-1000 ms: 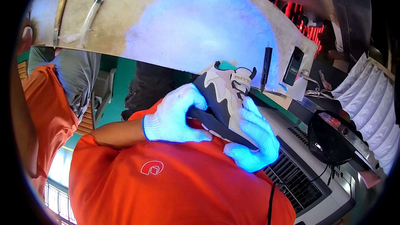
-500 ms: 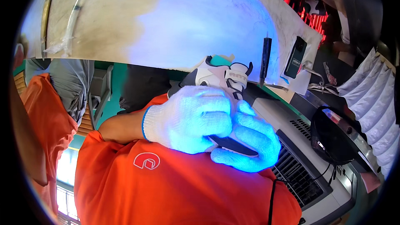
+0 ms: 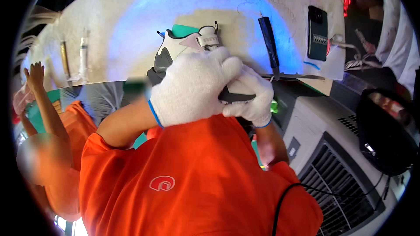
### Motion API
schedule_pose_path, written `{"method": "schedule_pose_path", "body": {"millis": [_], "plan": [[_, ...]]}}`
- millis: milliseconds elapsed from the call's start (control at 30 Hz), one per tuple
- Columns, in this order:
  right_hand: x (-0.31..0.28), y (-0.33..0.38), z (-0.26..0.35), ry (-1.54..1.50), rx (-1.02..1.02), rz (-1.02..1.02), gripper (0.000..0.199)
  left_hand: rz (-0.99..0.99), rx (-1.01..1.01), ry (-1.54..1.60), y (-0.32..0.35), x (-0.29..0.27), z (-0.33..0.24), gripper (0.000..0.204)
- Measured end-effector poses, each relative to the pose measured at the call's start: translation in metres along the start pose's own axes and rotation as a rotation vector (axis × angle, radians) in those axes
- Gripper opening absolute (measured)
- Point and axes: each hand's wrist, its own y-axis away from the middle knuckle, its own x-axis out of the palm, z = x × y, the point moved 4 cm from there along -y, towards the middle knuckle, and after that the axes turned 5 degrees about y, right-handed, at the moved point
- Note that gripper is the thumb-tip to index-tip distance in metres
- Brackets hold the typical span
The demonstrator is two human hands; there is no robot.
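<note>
Both of my hands wear white knit gloves with blue cuffs and are on a white, black and pale pink sneaker (image 3: pixel 178 46). A patch of green shows at the shoe's opening. My left hand (image 3: pixel 194 85) is closed over the upper, its fingers bent beside the right hand. Around the toe end curls my right hand (image 3: pixel 256 91), with the dark edge of the sole visible between the two gloves. Much of the shoe's middle is hidden under the gloves. The sneaker is at the near edge of the worktable (image 3: pixel 131 63), its heel end over the tabletop.
A black-handled pointed tool (image 3: pixel 269 46) and a dark phone (image 3: pixel 318 35) lie on the right of the table. A grey machine with a grille (image 3: pixel 337 179) and a black bag (image 3: pixel 385 133) are at my right. At left is a co-worker in an orange shirt (image 3: pixel 65 166), arm raised.
The shoe and both gloves are now farther from my body, nearer the table. Blue light no longer falls on the gloves, only on the tabletop. The co-worker's raised arm has come into view.
</note>
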Motion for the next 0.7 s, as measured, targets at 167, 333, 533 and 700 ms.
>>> {"method": "schedule_pose_path", "body": {"millis": [167,333,533,700], "plan": [[-0.006,-0.005,-0.008,-0.015,-0.017,-0.014,0.071,-0.019,0.106,-0.162,-0.009,-0.010,-0.010,0.049],[-0.003,-0.004,0.008,0.239,-0.272,-0.007,0.083,-0.185,0.038,0.442,0.016,-0.031,0.025,0.064],[0.008,-0.015,0.001,0.352,-0.263,-0.046,0.082,-0.416,-0.292,-0.327,0.095,-0.001,0.000,0.100],[0.009,-0.025,0.008,0.335,-0.276,0.022,0.079,-0.285,-0.404,-0.224,0.088,-0.007,0.014,0.061]]}}
